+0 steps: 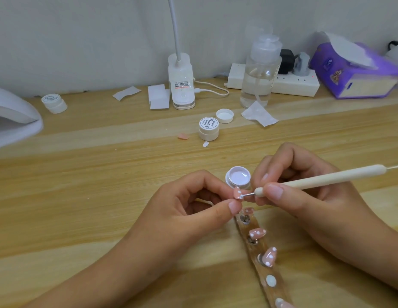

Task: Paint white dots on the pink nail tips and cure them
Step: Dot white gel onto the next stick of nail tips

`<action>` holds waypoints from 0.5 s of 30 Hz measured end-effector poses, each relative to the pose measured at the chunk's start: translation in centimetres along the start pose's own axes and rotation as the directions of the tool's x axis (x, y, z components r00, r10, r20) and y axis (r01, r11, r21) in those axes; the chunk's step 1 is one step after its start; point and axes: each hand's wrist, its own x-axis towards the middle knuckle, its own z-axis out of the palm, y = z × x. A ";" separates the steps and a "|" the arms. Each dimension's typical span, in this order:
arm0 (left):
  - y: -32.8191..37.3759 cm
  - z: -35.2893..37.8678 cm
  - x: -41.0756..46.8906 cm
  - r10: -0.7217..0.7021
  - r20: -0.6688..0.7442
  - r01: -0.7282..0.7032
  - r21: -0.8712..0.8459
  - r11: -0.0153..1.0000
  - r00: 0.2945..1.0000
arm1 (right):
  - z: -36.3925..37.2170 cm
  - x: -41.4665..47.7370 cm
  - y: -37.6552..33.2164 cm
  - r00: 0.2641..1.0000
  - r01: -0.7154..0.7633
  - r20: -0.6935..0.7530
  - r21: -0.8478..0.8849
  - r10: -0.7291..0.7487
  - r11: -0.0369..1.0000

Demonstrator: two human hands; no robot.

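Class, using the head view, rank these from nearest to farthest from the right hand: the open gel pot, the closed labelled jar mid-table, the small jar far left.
1. open gel pot, just beside the fingers of the right hand.
2. closed labelled jar, mid-table, further back.
3. small jar, far left near the wall.

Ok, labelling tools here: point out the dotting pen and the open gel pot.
dotting pen (316, 179): head view, middle of handle.
open gel pot (229, 183): head view, left wall.

The left hand (193, 210) pinches a pink nail tip (238, 193) while the right hand (304, 187) presses a dotting tool (316, 179) against it, just before an open white gel pot (238, 179).
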 end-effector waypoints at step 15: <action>0.2 0.1 0.0 0.002 0.007 -0.002 -0.006 1.000 1.000 | -0.2 0.1 0.2 1.000 -0.002 0.003 0.069 0.002 0.998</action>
